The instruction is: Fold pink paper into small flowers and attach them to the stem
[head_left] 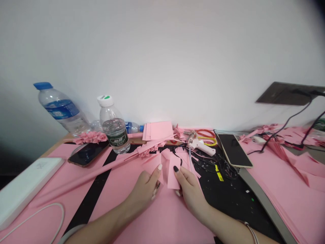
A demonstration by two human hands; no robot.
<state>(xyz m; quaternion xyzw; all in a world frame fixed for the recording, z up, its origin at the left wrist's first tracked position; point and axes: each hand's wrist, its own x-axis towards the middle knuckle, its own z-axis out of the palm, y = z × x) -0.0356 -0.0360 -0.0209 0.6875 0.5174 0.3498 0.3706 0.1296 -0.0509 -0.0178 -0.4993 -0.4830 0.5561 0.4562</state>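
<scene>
Both my hands meet low in the middle of the table over a small folded pink paper piece (169, 169). My left hand (146, 188) pinches its left side, thumb on top and fingers curled under. On the right side my right hand (189, 188) grips the same piece, its dark-nailed thumb pressed on the paper. A large pink sheet (157, 220) lies under both hands. Several cut pink strips and a long rolled pink paper stick (101, 173) lie just beyond my fingers.
Two water bottles (114, 127) (61, 110) stand at the back left, a third lies behind. A dark phone (86, 154), a white power bank (25, 186) with cable, a white glue gun (201, 145), scissors (207, 137), another phone (233, 149) and black cables (286, 125) surround the black mat (228, 189).
</scene>
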